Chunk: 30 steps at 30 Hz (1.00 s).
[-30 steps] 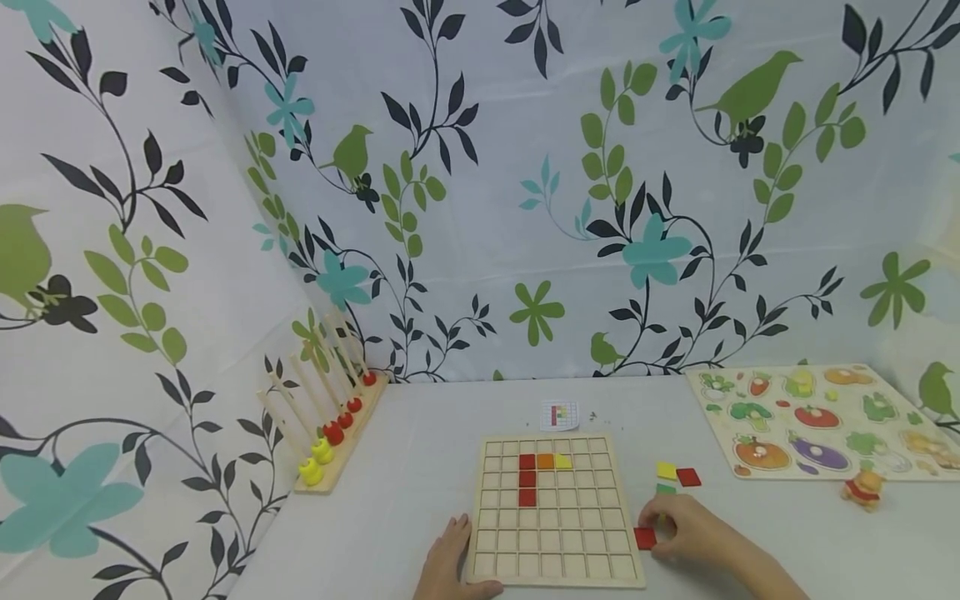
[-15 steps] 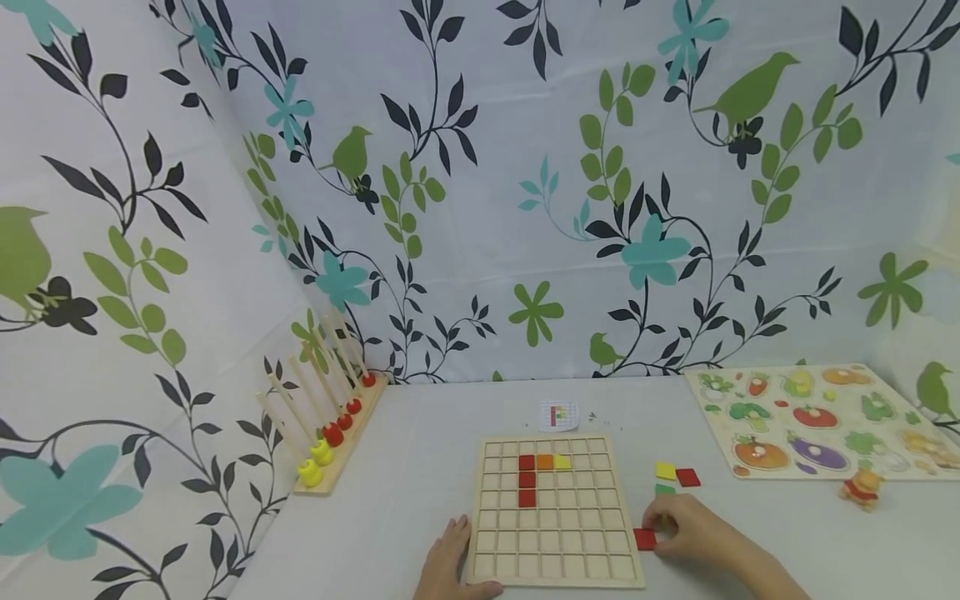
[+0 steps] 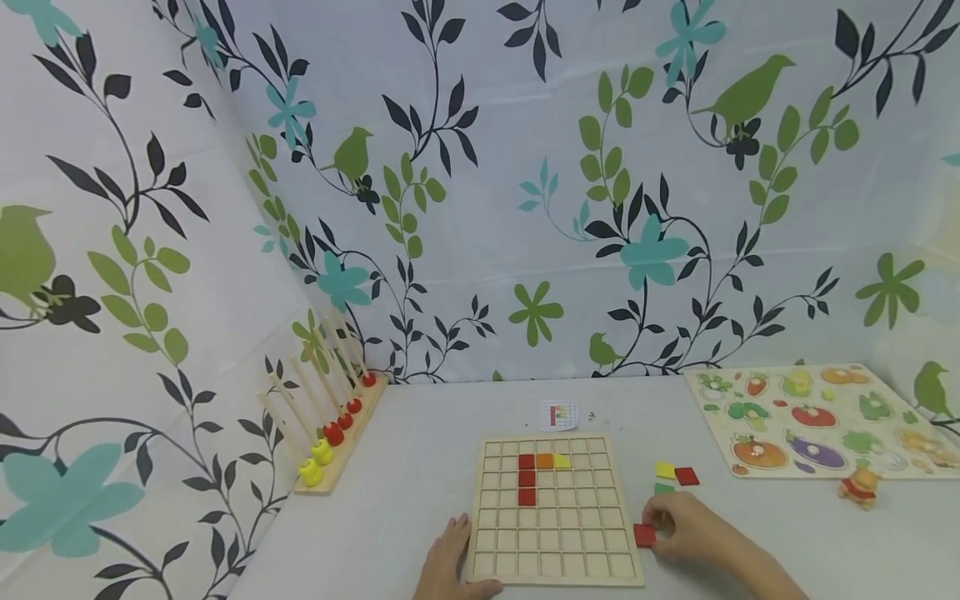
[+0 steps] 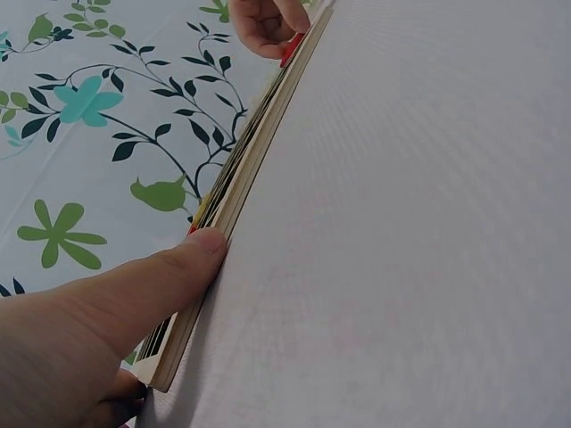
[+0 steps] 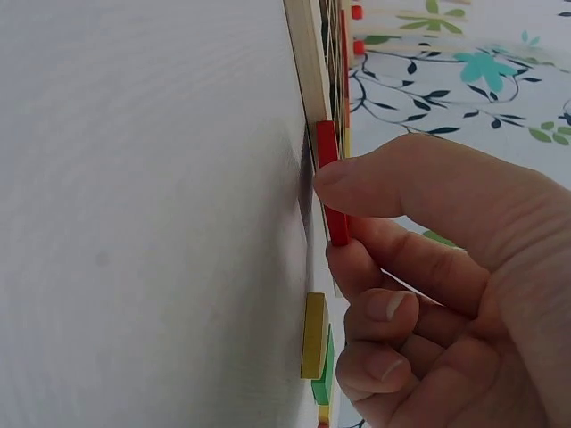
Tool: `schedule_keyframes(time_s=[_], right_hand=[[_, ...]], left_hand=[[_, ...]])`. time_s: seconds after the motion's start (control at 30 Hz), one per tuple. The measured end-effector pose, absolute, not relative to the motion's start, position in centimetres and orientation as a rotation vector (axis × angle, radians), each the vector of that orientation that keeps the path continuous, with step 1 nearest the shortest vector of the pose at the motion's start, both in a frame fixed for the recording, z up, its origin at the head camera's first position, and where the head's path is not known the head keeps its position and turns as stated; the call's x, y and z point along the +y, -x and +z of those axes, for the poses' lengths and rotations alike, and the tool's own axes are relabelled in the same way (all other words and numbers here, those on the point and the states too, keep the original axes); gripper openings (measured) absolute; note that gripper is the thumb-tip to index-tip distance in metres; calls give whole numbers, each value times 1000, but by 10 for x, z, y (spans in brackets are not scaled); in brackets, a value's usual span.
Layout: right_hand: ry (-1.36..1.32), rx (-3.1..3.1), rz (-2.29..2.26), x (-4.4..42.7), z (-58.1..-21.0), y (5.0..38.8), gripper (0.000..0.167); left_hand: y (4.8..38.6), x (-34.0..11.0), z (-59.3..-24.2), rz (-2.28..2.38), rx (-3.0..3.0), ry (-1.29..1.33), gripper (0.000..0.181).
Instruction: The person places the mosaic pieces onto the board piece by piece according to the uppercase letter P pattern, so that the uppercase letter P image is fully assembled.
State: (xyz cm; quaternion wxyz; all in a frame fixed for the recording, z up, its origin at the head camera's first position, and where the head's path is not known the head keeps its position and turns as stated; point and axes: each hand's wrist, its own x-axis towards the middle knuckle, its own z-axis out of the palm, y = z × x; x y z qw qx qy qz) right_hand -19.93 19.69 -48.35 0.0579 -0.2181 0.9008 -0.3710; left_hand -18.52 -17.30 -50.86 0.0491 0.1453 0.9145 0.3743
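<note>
One red tile (image 3: pixel 643 536), pinched in right hand (image 3: pixel 692 529): likely light, stiff, slick; hold by its edges. Left hand (image 3: pixel 452 562), fingers straight, touches board (image 3: pixel 552 542).

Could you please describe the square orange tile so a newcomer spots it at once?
Find the pale wooden grid board touched by the left hand. Near its far edge, the square orange tile sits between a square red tile and a yellow tile; it alone on the board is orange.

Five red tiles (image 3: pixel 527 479), one orange tile (image 3: pixel 545 461), one grid board (image 3: pixel 535 542)
</note>
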Motion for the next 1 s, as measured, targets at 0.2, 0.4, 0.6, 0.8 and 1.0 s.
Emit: schedule_keyframes(time_s=[0.2,0.4,0.6,0.8,1.0], right_hand=[[679,2755,-1126,196,-481,202,20],[732,2768,-1131,197,-479,202,21],[809,2787,-1188,196,-475,201,19],[828,2819,-1227,188,-470,204,18],[857,2851,-1225,179,-464,208,19]], left_hand=[[187,-173,-508,1134,2784,-400,97],[186,-173,-509,1139,2779,-412,97],[185,-172,-509,1135,2778,-402,97],[184,-172,-509,1133,2793,-411,97],[185,-172,-510,1135,2795,-396,98]])
